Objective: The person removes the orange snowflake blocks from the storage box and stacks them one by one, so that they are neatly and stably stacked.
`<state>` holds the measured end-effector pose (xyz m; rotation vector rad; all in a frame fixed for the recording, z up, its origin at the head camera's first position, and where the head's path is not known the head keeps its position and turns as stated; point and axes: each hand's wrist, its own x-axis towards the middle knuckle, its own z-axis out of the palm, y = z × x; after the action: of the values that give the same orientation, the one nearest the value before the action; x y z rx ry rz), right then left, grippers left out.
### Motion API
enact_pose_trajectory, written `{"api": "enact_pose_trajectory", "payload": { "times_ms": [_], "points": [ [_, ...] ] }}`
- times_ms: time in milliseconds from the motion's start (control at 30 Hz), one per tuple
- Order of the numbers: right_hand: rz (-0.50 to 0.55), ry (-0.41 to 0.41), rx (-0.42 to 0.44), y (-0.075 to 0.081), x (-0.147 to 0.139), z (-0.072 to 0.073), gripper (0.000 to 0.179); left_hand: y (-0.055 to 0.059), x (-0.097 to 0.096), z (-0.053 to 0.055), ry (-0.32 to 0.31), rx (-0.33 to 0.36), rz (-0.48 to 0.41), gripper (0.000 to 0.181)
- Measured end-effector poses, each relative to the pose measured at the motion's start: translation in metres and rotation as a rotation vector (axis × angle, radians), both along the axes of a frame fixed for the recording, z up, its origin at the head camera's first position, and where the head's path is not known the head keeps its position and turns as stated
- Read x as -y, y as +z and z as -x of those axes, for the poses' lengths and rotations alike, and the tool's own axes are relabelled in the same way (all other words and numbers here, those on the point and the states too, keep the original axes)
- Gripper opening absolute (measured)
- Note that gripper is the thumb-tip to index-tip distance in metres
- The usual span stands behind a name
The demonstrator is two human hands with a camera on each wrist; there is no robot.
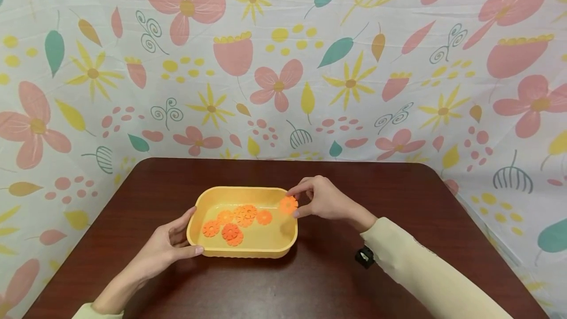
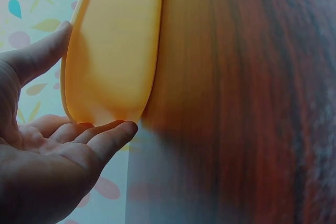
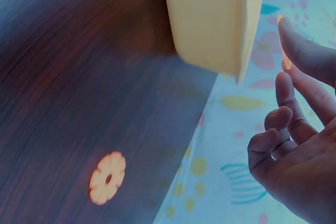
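A yellow plastic tub (image 1: 248,250) with rounded corners stands on the dark table. My left hand (image 1: 166,242) holds its left end, thumb at the near corner and fingers along the end wall; the left wrist view shows this grip on the tub (image 2: 118,40) too. Over the tub's right end, my right hand (image 1: 325,201) pinches an orange flower-shaped disc (image 1: 288,205) between thumb and forefinger. Edge-on, that disc (image 3: 284,51) shows as a thin sliver in the right wrist view. Several more orange flower discs (image 1: 230,231) lie inside the tub, some overlapping.
Another orange disc (image 3: 107,178) lies on the table to the tub's right, seen in the right wrist view. The brown wooden table (image 1: 283,289) backs onto a flower-printed cloth (image 1: 283,127). A small black device (image 1: 365,257) sits at the right wrist.
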<state>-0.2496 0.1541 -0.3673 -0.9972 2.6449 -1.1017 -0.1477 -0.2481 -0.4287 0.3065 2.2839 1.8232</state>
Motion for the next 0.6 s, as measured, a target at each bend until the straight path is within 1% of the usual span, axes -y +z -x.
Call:
{"api": "enact_pose_trajectory", "payload": {
  "times_ms": [200, 333, 433, 600],
  "points": [
    [0.01, -0.045, -0.004, 0.001, -0.023, 0.003, 0.039, 0.0, 0.0, 0.0, 0.009, 0.004, 0.001, 0.099],
    [0.005, -0.088, -0.01, -0.002, -0.04, 0.004, 0.039, 0.0, 0.0, 0.0, 0.002, 0.0, 0.003, 0.098],
    [0.007, -0.117, 0.0, -0.007, -0.053, 0.005, 0.038, -0.001, 0.0, 0.0, 0.002, 0.008, 0.001, 0.099],
    [-0.011, -0.175, 0.024, -0.021, -0.073, 0.008, 0.039, -0.001, 0.0, -0.001, -0.001, 0.008, -0.007, 0.099]
  ]
}}
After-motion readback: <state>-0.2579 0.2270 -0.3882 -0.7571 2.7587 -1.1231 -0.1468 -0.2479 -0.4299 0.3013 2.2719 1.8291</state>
